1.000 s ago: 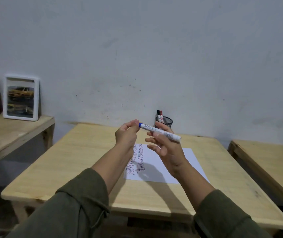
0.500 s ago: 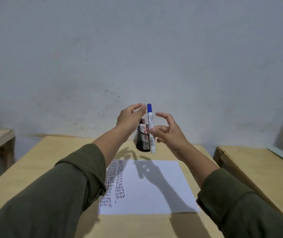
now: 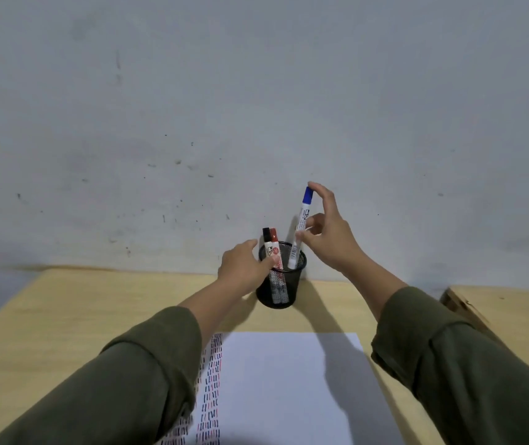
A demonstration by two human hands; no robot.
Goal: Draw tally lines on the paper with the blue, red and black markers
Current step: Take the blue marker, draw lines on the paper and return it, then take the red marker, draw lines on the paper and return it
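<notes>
Two hands reaching over a black mesh pen cup standing near the far edge of a wooden table. Right hand, fingers pinched on a capped blue marker, upright, lower end inside the cup's rim. Left hand, fingers loosely curled against the cup's left side. Black marker and red marker upright inside, touching. White paper nearer the front edge, tally lines down its left side.
</notes>
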